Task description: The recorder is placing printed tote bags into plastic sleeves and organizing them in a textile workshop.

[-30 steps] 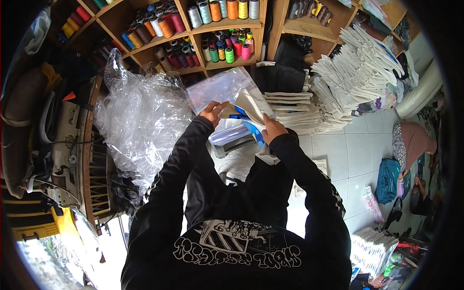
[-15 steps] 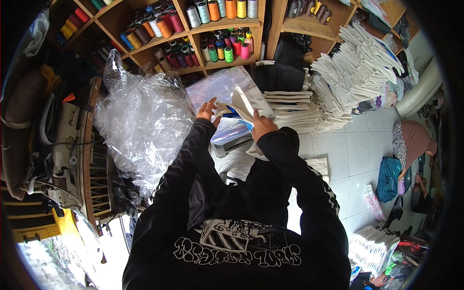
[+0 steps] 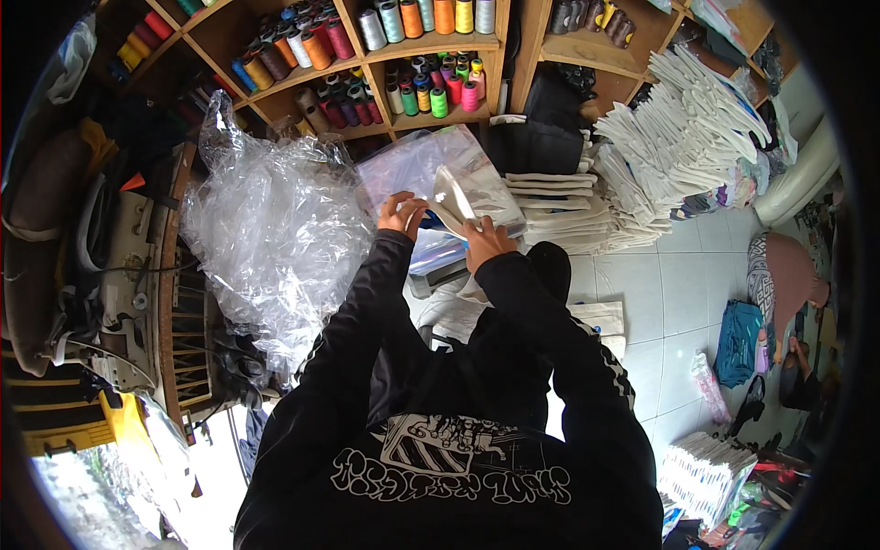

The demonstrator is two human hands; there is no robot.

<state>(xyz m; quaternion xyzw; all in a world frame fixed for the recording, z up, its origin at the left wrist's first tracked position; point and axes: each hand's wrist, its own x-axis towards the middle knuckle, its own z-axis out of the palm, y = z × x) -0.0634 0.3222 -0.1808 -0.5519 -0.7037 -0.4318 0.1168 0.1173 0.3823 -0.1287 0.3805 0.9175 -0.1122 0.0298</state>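
Note:
My left hand grips one edge of a cream cloth bag, its fingers closed on the fabric. The fingers of my right hand are closed on the bag's other side. A bit of blue print shows on the cloth between my hands, and part of the bag is hidden behind my right hand. Beneath and beyond it lies a stack of clear plastic sleeves.
A big heap of crumpled clear plastic lies at left, beside a sewing machine. Thread shelves stand at the far side. Piles of folded white cloth are at right, where another person bends down.
My right hand has moved slightly left and nearer my left hand. The bag's edge is drawn straighter between them, and less blue print shows.

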